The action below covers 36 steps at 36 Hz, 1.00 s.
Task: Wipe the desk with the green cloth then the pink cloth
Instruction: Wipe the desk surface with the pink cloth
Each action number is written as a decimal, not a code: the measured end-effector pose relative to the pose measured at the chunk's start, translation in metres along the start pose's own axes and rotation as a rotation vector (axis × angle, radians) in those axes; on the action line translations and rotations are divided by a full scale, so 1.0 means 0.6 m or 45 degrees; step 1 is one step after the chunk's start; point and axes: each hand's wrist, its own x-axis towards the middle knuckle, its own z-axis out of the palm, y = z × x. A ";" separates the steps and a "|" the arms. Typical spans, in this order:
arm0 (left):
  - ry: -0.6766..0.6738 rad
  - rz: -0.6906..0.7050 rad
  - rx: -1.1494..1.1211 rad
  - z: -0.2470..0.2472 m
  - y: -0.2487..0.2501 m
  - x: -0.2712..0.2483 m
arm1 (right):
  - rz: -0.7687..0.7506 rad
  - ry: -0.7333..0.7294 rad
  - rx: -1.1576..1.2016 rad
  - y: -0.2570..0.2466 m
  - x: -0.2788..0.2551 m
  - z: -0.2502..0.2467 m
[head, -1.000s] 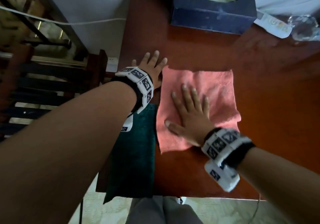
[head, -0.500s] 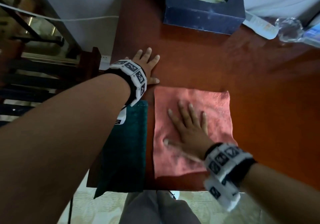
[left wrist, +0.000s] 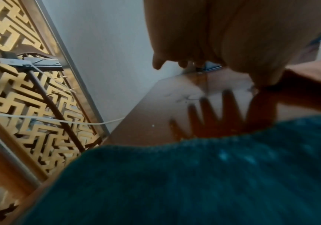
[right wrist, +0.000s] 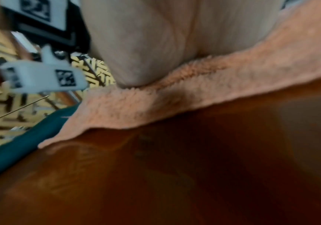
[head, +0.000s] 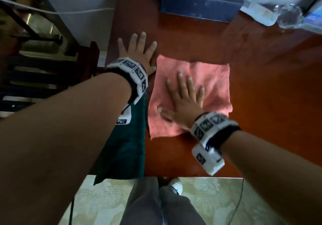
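The pink cloth lies spread on the reddish-brown desk. My right hand presses flat on it, fingers straight and spread. In the right wrist view the palm bears on the pink cloth. The dark green cloth lies along the desk's left front edge, partly under my left forearm, one corner hanging over the front. My left hand rests flat on the bare desk beside the pink cloth's far left corner, fingers spread. In the left wrist view the green cloth fills the foreground.
A dark blue tissue box stands at the back of the desk. A clear glass object and some papers lie at the back right. A white cable runs along the wall on the left. My legs and a shoe show below the front edge.
My right hand slid the pink cloth toward me, then pushed it back away across the desk. My left hand stayed flat in the same place.
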 end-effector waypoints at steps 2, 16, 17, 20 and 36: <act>0.105 0.045 0.017 0.004 0.014 -0.028 | -0.053 -0.010 -0.015 -0.005 -0.047 0.024; -0.138 0.229 -0.193 0.055 0.129 -0.102 | -0.168 0.100 -0.022 0.023 -0.213 0.134; -0.139 0.219 -0.186 0.059 0.131 -0.102 | -0.155 0.108 -0.011 0.035 -0.215 0.134; -0.095 0.194 -0.175 0.068 0.130 -0.104 | -0.071 0.164 -0.020 0.080 -0.217 0.129; 0.099 0.177 -0.092 0.097 0.133 -0.101 | 0.449 0.226 0.121 0.102 -0.204 0.114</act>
